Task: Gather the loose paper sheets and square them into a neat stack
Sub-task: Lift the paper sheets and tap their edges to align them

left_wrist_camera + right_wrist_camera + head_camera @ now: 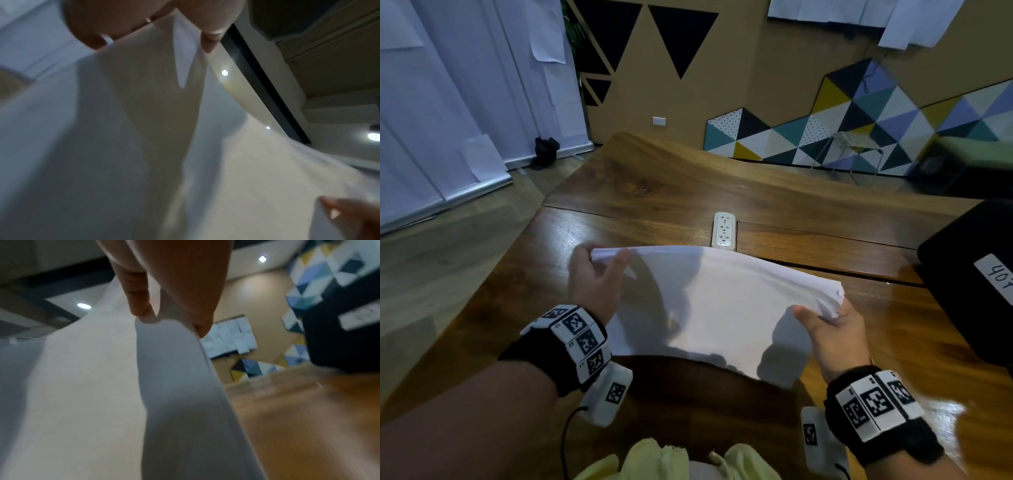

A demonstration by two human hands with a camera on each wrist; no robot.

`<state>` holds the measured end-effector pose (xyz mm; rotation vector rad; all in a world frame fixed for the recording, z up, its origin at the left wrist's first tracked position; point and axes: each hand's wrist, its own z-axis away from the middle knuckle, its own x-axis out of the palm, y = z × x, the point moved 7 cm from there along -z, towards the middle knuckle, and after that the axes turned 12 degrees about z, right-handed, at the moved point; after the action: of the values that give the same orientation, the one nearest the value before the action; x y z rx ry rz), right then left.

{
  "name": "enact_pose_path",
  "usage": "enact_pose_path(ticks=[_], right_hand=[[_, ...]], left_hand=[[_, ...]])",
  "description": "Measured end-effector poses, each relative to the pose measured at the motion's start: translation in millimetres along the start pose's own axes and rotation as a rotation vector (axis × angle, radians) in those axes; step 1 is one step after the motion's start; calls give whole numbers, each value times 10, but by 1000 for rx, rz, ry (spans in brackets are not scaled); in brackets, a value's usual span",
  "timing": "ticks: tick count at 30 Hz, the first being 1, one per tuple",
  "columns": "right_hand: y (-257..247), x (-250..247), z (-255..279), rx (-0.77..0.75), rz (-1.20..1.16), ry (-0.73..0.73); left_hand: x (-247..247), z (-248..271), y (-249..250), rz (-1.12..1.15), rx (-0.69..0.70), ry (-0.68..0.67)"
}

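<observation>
I see both hands holding the paper sheets up over the wooden surface. My left hand pinches the far left corner, and my right hand grips the right edge. The sheets sag between them. Past the hands lies a white power strip.

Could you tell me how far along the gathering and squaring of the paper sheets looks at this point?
Gathering looks done: the paper sheets are one bundle, lifted over the wooden table. In hand: the left hand and right hand each grip an opposite end. Left: the bundle sags, and its right corner edges look uneven, so squaring remains.
</observation>
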<state>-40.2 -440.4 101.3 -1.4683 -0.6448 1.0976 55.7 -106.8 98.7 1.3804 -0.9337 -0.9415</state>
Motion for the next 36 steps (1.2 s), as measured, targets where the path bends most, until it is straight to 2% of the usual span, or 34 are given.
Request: enact_pose_path(ticks=[1, 2, 3, 5, 6, 8, 10, 11, 14, 16, 17, 19, 20, 22, 23, 26, 28, 30, 33, 36], right_hand=[[-85, -4, 26, -32, 20, -11], [-189, 6, 61, -63, 54, -27], [-301, 29, 93, -104, 108, -46], [-544, 108, 162, -220, 252, -97], [-682, 159, 212, -289, 332, -119], [-958, 231, 318, -446, 457, -118], [-1149, 215, 378, -540, 486, -81], [-1199, 166, 372, -553, 469, -56], [-1173, -31, 257, -456, 459, -77], [-1043, -195, 117, -330, 559, -131], [-947, -280, 56, -259, 528, -165], [-832, -338, -3, -181, 288, -245], [-816, -347, -24, -166, 105, -238], [-860, -312, -11, -181, -231, -191], [-906, -280, 13, -209, -321, -157], [-1133, -194, 163, -377, -422, -22], [-1224, -141, 270, -460, -408, 75], [-1173, -61, 298, -452, -307, 116], [-1020, 109, 235, -360, -142, 57], [-993, 169, 145, -301, -94, 22]], left_hand=[[-37, 5, 141, -111, 84, 36], [-18, 48, 347, -241, 225, 31], [71, 137, 583, -375, 401, -30], [403, 400, 942, -637, 734, -260], [584, 525, 1034, -743, 807, -414], [856, 679, 1073, -871, 757, -684], [972, 735, 1101, -842, 685, -817], [972, 737, 1134, -773, 652, -842], [833, 617, 1166, -544, 561, -778], [682, 461, 1147, -303, 366, -706], [624, 392, 1123, -180, 262, -684], [563, 309, 1056, -30, 106, -667], [554, 283, 1024, 7, 64, -659], [555, 290, 1001, 69, 37, -628], [556, 314, 1008, 101, 47, -606], [544, 445, 1026, 179, 94, -547], [536, 540, 908, 245, 52, -518], [529, 626, 761, 301, 2, -510], [507, 692, 605, 292, -11, -502], [458, 634, 585, 200, 49, -432]])
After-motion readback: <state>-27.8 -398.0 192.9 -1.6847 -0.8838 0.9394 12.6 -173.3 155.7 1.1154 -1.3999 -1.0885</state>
